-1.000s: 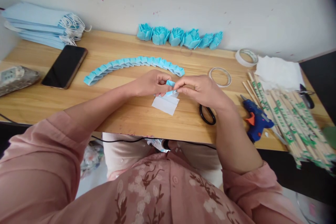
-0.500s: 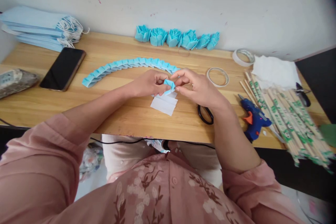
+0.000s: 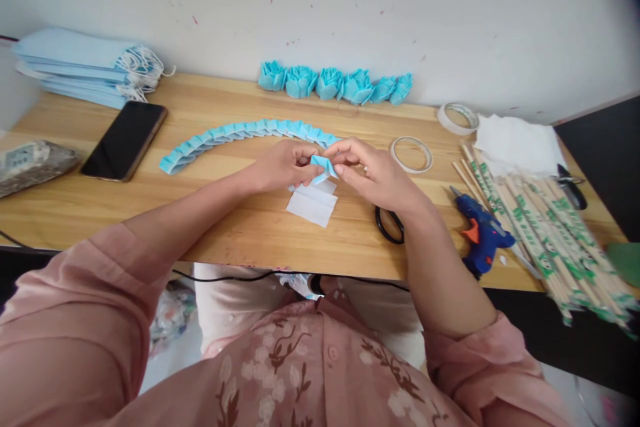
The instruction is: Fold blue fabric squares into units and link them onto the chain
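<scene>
A small blue folded piece, of paper or thin fabric, is pinched between both hands above the table. My left hand grips its left side with thumb and fingers closed. On its right edge, my right hand holds it between thumb and fingertips. Below them lie pale rectangular sheets, partly covered by the hands. Behind runs a curved row of similar blue folded pieces, its right end hidden by my right hand. Beside my right wrist show the black handles of scissors, the rest hidden.
Blue flowers line the wall. At left are stacked face masks, a phone and a wrapped package. Tape rolls, a blue glue gun, wrapped chopsticks and white sheets occupy the right.
The view has tilted slightly, so the table sits lower in the picture. Both hands keep hold of the blue folded piece, which shows a slightly wider face now.
</scene>
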